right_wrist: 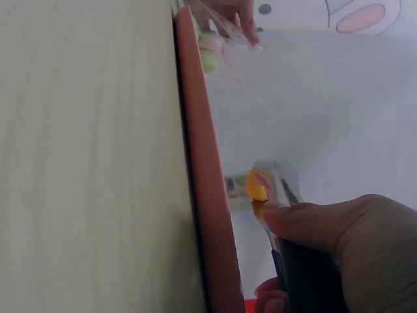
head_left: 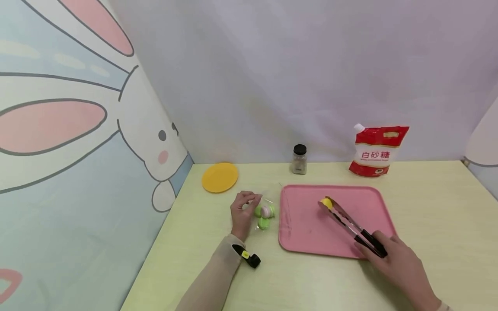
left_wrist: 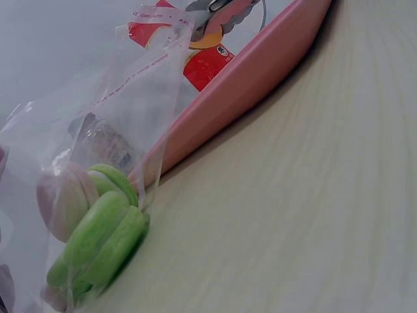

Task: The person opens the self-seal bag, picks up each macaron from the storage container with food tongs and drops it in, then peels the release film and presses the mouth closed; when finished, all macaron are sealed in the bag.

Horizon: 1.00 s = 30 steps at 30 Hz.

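Observation:
My right hand (head_left: 402, 264) grips metal tongs (head_left: 350, 226) by their black handles, over the right part of a pink tray (head_left: 303, 239). Between the tong tips is a yellow macaron (head_left: 327, 203), which also shows as yellow-orange in the right wrist view (right_wrist: 257, 187). Left of the tray, my left hand (head_left: 241, 214) pinches the upper edge of a clear plastic bag (left_wrist: 140, 75). Inside the bag lie green macarons (left_wrist: 101, 238) and a pale pink one (left_wrist: 64, 202), low down near the table. The bag's mouth faces the tray.
An orange-yellow plate (head_left: 219, 177) lies at the back left. Behind the tray stand a small clear jar with a black lid (head_left: 299, 160) and a red and white sugar pouch (head_left: 374, 153) with a white cap. A rabbit-printed wall (head_left: 78, 216) borders the table on the left.

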Available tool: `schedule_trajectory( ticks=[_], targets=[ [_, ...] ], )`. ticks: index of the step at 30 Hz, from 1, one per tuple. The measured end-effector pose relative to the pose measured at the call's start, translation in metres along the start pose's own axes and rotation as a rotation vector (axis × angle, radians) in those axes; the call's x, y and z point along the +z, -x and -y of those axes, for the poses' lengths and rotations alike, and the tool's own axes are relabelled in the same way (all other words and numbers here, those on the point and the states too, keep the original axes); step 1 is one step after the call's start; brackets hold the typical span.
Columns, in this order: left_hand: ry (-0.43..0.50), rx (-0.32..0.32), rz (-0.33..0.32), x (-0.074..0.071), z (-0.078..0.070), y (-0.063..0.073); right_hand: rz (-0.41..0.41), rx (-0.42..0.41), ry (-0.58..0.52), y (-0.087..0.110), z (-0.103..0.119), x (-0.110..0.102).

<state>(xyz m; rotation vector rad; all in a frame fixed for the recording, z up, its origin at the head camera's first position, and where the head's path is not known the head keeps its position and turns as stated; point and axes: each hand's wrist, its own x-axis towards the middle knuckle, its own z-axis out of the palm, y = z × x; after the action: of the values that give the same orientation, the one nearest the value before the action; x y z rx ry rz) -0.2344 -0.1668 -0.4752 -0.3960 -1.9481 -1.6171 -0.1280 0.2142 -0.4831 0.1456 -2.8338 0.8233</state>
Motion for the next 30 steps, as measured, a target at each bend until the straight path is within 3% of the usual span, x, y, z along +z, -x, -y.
schedule_trajectory(
  ticks=[4, 7, 14, 21, 30],
  targets=[
    [-0.007, 0.013, 0.0, 0.003, 0.0, 0.003, -0.04, -0.078, -0.042, 0.003, 0.014, 0.006],
    [-0.016, 0.038, 0.001, 0.004, 0.0, 0.003, -0.092, -0.183, -0.056, -0.001, 0.024, 0.009],
    [-0.002, 0.041, -0.013, 0.001, 0.0, 0.0, -0.139, -0.401, 0.014, -0.033, 0.055, 0.015],
    [-0.003, 0.01, -0.011, 0.0, 0.001, 0.001, -0.056, -0.429, 0.141, -0.064, 0.078, 0.034],
    [0.019, 0.085, -0.006, 0.001, 0.001, 0.0, -0.034, -0.452, 0.095, -0.084, 0.094, 0.048]
  ],
)
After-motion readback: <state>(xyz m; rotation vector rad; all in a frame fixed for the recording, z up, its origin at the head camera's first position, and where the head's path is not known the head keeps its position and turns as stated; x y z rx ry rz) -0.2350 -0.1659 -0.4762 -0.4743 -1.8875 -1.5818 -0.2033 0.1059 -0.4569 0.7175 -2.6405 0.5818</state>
